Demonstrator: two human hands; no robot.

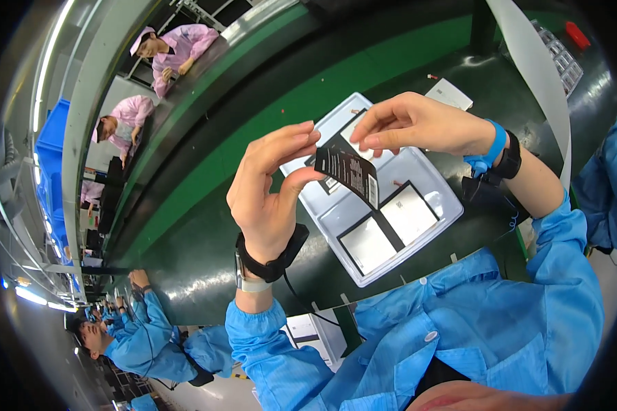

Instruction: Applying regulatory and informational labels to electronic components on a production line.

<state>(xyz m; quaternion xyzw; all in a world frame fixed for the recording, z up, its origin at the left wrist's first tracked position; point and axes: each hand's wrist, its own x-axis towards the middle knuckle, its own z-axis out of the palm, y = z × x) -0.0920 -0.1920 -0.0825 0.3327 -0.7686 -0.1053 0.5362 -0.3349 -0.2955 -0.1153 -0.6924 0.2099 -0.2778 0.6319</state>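
Probably light, bendy and easily creased, so best held by its edges, the black label (pixel 347 171) curls over the tray (pixel 426 170), clamped in the left hand (pixel 264 179); the right hand's grip (pixel 418 127) I cannot tell.

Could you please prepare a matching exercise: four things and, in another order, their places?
1. Black printed sheet
2. Shallow tray
3. Blue wristband
4. Red object

A. Upper right of the picture
B. Around the wrist of the right hand
C. At the thumb of the left hand
D. On the green table, with white pieces inside

Pairs: 1-C, 2-D, 3-B, 4-A
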